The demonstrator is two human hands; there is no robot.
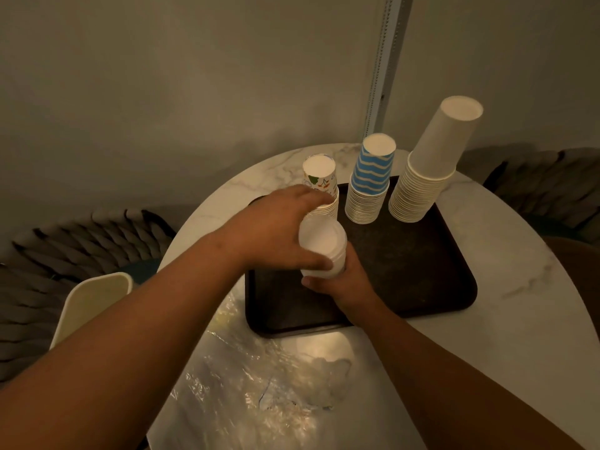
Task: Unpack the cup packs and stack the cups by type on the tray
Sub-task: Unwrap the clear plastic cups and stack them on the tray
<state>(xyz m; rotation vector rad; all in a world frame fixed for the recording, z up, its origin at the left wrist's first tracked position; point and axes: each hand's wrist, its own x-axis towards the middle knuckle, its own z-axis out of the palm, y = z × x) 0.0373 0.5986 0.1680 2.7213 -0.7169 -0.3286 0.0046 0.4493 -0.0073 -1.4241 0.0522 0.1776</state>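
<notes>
**Both hands on translucent cup stack over tray**

Round marble-look table point(506, 254) against a plain wall; dark rectangular tray point(422, 271) on it, slightly skewed; crumpled clear plastic wrap point(246, 378) lies on the table just in front of the tray; cream chair back point(94, 300) at the left edge, woven chairs at both sides. Along the tray's far edge, three upside-down stacks: plain white paper cups point(431, 177) at right, tallest; blue-striped cups point(370, 186) in the middle; printed cups point(321, 180) at left, shortest. A stack of translucent plastic cups point(323, 245) stands nearer, bases up, just in front of the printed stack; left hand point(276, 228) grips its upper part from the left, fingers wrapped round; right hand point(344, 287) clasps its lower part, near the tray.
</notes>
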